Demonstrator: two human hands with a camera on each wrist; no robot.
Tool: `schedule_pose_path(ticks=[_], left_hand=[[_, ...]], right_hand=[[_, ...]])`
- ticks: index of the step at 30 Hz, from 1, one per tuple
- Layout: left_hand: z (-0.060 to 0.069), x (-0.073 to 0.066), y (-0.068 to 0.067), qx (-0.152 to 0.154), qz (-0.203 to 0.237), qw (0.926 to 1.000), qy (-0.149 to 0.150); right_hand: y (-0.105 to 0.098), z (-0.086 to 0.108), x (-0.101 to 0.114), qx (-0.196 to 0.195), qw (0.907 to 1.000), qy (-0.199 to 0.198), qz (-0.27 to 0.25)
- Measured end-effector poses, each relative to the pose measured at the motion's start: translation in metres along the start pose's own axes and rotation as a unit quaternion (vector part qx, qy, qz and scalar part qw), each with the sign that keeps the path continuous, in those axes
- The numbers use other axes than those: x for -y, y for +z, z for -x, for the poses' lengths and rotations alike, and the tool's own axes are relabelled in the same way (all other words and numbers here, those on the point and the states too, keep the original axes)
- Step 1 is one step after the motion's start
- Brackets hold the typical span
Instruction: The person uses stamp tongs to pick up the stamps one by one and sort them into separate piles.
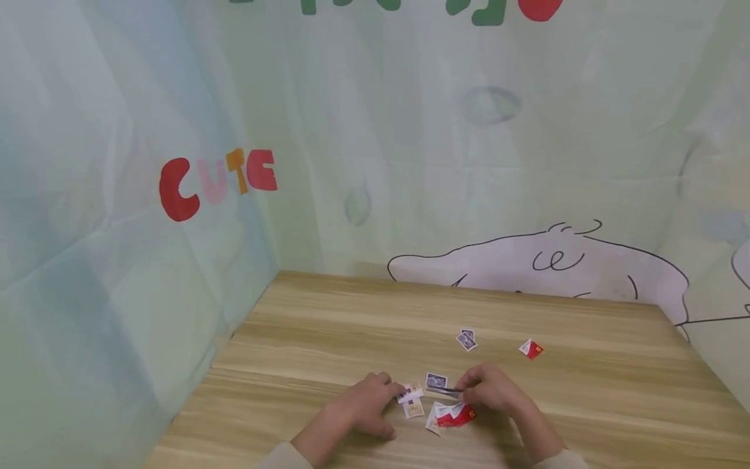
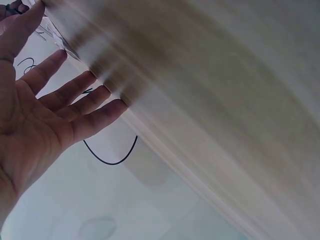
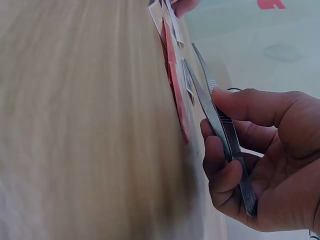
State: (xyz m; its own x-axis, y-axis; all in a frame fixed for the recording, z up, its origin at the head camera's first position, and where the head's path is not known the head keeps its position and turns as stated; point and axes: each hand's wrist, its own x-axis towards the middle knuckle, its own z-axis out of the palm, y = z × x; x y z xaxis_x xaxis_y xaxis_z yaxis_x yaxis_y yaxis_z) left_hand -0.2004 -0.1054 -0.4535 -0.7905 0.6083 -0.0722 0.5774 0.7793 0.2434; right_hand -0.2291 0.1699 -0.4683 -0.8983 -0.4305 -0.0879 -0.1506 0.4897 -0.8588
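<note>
In the right wrist view, my right hand (image 3: 270, 145) holds metal tweezers (image 3: 227, 132) between thumb and fingers, their tips apart with nothing between them. In the head view the tweezers (image 1: 443, 391) point left, beside a dark stamp (image 1: 436, 379) with a white border. My left hand (image 1: 366, 405) lies with its fingers spread, a fingertip touching the beige stamps (image 1: 413, 408). In the left wrist view the left hand's fingers (image 2: 75, 92) are extended against the tabletop. Several overlapping red and white stamps (image 1: 458, 417), with a beige one (image 1: 433, 421), lie below the tweezers.
Farther back on the wood-grain table (image 1: 328, 319) lie a pair of overlapping dark stamps (image 1: 467, 339) and, to their right, a red and white piece (image 1: 532, 350). A printed cloth backdrop (image 1: 351, 130) stands behind the table and along its left side.
</note>
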Motion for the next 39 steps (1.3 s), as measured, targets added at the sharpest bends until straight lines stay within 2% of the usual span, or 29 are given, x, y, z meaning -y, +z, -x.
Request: schedule_pose_path(ticks=[8,13,19,26,32,39], left_hand=[[0.001,0.000,0.003,-0.001,0.005,1.0000,-0.003],[0.002,-0.002,0.000,0.004,0.006,1.0000,-0.005],[0.002,-0.003,-0.002,0.006,0.006,0.9999,-0.006],[0.002,-0.002,0.000,0.001,0.012,0.9999,-0.008],[0.001,-0.001,0.002,-0.007,0.009,0.9999,-0.008],[0.002,-0.003,0.002,-0.004,0.014,0.9998,-0.012]], right_hand=[[0.008,-0.003,0.000,-0.004,0.9999,0.008,-0.009],[0.011,-0.003,0.000,-0.008,0.9999,-0.002,-0.007],[0.015,-0.003,-0.001,-0.014,0.9998,0.005,-0.014],[0.018,-0.003,-0.003,-0.030,0.9995,-0.010,-0.009],[0.019,-0.005,-0.004,-0.035,0.9993,-0.001,-0.013],[0.018,-0.004,-0.003,-0.032,0.9993,0.003,-0.021]])
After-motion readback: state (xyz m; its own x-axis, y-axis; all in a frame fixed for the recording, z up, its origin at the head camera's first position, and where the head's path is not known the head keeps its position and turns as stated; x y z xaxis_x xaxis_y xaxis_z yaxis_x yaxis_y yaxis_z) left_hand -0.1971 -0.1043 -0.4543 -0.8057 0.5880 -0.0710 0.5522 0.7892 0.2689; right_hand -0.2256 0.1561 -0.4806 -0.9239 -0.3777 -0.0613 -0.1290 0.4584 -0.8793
